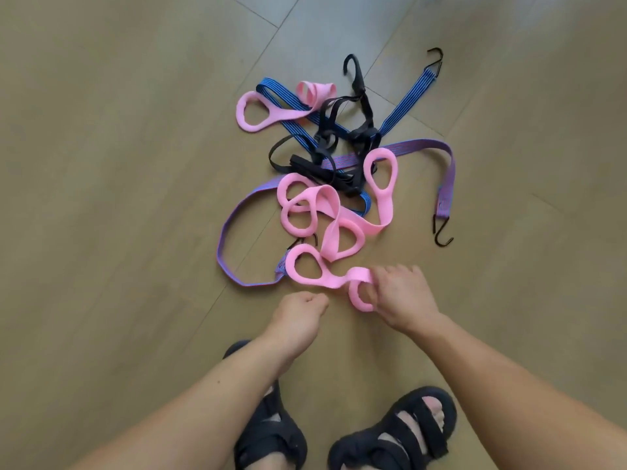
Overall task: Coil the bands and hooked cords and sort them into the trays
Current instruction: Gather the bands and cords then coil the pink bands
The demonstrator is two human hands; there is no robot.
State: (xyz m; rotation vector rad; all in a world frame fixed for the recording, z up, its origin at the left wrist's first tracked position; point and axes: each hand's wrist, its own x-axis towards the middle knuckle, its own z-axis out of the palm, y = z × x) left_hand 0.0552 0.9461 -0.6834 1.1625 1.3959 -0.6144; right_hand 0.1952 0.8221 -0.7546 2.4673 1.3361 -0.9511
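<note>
A tangle of bands and cords lies on the floor. A long pink looped band (pixel 334 212) runs through the heap, and my right hand (pixel 400 295) grips its nearest loop, with a finger through the ring. My left hand (pixel 298 315) hovers just left of it, fingers curled, holding nothing. A purple flat cord (pixel 451 171) with black hooks arcs around the pile. A blue striped hooked cord (pixel 405 103) and a black strap bundle (pixel 339 144) lie further back. A second pink band (pixel 271 111) lies at the far left of the heap.
The floor is light wood planks (pixel 118 164). My two feet in black sandals (pixel 390 432) stand just below the hands. No trays are in view.
</note>
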